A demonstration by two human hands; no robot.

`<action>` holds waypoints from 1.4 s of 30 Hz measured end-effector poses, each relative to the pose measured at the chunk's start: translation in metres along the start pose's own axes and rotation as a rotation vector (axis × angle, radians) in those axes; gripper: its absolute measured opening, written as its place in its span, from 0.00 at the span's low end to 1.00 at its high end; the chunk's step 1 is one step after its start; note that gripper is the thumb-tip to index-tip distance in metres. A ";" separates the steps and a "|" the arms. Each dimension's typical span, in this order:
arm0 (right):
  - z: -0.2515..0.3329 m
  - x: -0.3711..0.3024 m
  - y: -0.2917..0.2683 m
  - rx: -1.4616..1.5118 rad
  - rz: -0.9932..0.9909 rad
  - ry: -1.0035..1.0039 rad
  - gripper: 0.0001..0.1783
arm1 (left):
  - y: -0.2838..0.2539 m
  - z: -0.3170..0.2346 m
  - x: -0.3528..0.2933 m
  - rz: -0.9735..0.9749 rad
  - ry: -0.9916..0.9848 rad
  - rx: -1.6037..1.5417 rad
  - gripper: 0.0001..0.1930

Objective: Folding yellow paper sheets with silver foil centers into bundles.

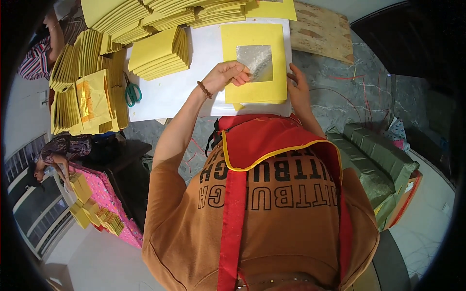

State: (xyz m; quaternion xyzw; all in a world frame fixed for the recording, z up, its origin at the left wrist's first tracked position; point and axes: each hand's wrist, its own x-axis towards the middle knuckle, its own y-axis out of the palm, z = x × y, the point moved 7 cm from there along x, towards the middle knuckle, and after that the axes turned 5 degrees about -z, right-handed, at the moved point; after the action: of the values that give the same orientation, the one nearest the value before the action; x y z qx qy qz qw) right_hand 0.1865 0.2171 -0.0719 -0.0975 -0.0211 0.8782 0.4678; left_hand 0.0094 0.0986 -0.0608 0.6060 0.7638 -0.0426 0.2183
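Observation:
In front of me lies a stack of yellow paper sheets [255, 92], the top one bearing a silver foil square [262, 60]. My left hand [232, 73], a beaded bracelet at its wrist, is over the left part of the foil. Its fingers are curled and pressed together; whatever they pinch, if anything, is too small to make out. My right hand [299, 87] is at the table's right edge beside the sheets, fingers apart and partly extended. Whether it touches the paper's edge is hard to tell.
The white tabletop [165, 97] carries folded yellow paper bundles [160, 53] and green-handled scissors [132, 93]. More bundles [73, 68] are piled left and far. A wooden board [323, 31] adjoins at the right, green wrapped packages [381, 155] below. Another person [63, 150] works at a pink-covered table [109, 203].

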 end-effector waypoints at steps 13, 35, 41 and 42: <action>0.061 -0.020 0.053 -0.212 0.155 -0.360 0.24 | 0.007 -0.013 0.003 -0.187 -0.140 0.005 0.19; 0.040 -0.005 0.074 0.040 0.359 -0.072 0.44 | 0.031 -0.019 0.027 -0.387 0.244 -0.219 0.21; 0.038 -0.006 0.077 0.142 0.424 -0.051 0.42 | 0.030 -0.013 0.021 -0.296 0.218 -0.295 0.21; 0.039 -0.006 0.076 0.141 0.429 -0.071 0.41 | 0.029 -0.014 0.021 -0.296 0.218 -0.296 0.21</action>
State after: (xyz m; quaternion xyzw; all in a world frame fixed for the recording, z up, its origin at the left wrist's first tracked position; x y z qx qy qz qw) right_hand 0.1199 0.1712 -0.0427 -0.0356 0.0452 0.9597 0.2751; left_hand 0.0297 0.1300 -0.0507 0.4496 0.8613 0.1040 0.2124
